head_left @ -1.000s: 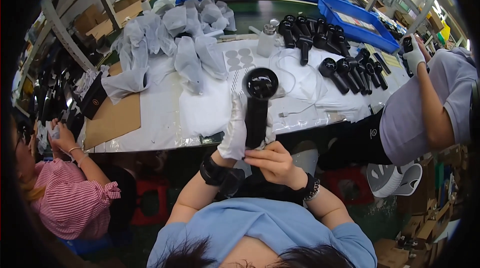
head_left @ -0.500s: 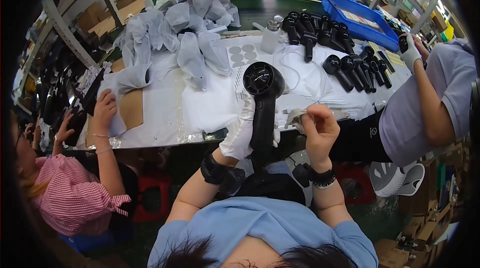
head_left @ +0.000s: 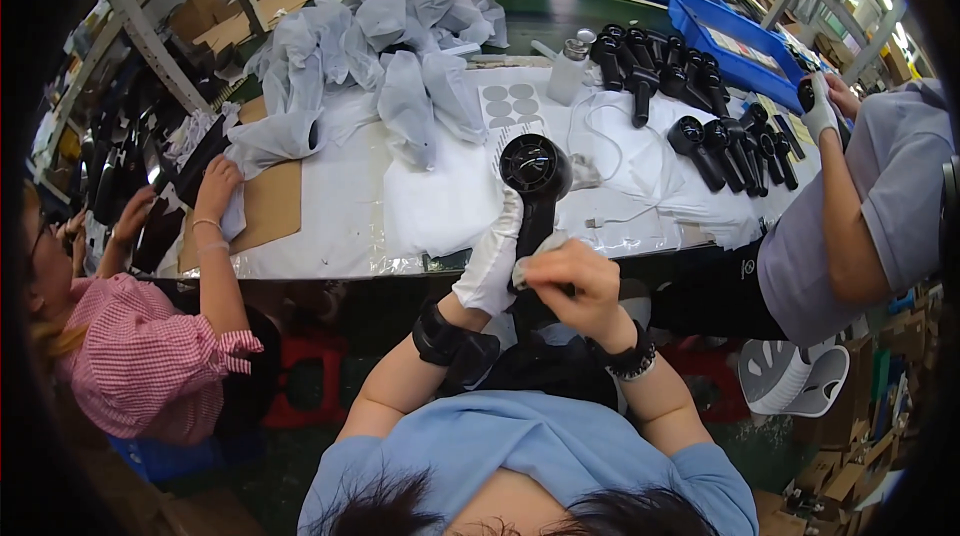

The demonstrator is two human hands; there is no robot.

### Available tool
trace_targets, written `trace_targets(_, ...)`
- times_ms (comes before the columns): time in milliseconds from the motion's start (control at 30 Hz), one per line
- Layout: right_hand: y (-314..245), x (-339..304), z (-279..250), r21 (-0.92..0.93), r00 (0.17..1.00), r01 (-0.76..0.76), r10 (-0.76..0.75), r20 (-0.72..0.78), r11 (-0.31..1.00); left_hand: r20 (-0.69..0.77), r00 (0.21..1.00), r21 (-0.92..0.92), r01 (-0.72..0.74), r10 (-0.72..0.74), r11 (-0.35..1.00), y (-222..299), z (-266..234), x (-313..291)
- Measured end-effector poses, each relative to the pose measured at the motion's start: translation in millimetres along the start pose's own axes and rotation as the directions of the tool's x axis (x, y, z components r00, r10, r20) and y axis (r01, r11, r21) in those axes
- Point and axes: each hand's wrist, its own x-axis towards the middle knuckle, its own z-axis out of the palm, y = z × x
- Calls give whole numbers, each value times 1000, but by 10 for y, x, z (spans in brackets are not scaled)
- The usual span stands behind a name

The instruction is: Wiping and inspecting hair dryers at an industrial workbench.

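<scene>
In my left hand [head_left: 490, 261], which wears a white glove, a black handheld fan [head_left: 540, 206] stands upright with its round vented head at the top. My bare right hand [head_left: 580, 281] pinches a small pale cloth [head_left: 548, 244] and presses it against the fan's handle. The lower handle is partly hidden behind my fingers. Just beyond the fan head lies a sheet of round grey stickers [head_left: 511, 106]. A clear bottle [head_left: 568, 74] stands to the right of that sheet, and a white cable [head_left: 625, 221] is on the table.
Bagged items in whitish sleeves [head_left: 410, 106] pile up at the left. Several black fans [head_left: 735, 151] lie at the right, before blue bins [head_left: 735, 46]. A person in pink [head_left: 150, 356] works at left; another in grey [head_left: 860, 206] at right. A white-backed chair [head_left: 795, 378] stands lower right.
My right hand has moved left with the cloth, from beside the fan onto its handle. The fan stays in my left hand. The view has shifted slightly.
</scene>
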Motion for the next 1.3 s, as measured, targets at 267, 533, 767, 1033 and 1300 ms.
trace_targets(267,-51,-364,-33,70,986,-110,100,137,991,173,985,-171,26,4,985,234,44,-104)
trace_targets(533,-5,-535,-59,239,944,-288,316,-92,927,168,981,34,-104,96,994,388,144,-321)
trace_targets(767,32,-561,2,243,924,-336,369,-103,910,171,980,8,-106,103,994,410,126,-374)
trace_targets(1033,67,-413,-289,78,852,-483,489,-185,872,207,978,-7,14,-13,1000,364,15,-344)
trace_targets(1300,67,-220,-336,723,638,-273,682,-358,635,414,905,-149,172,-96,974,271,-52,-240)
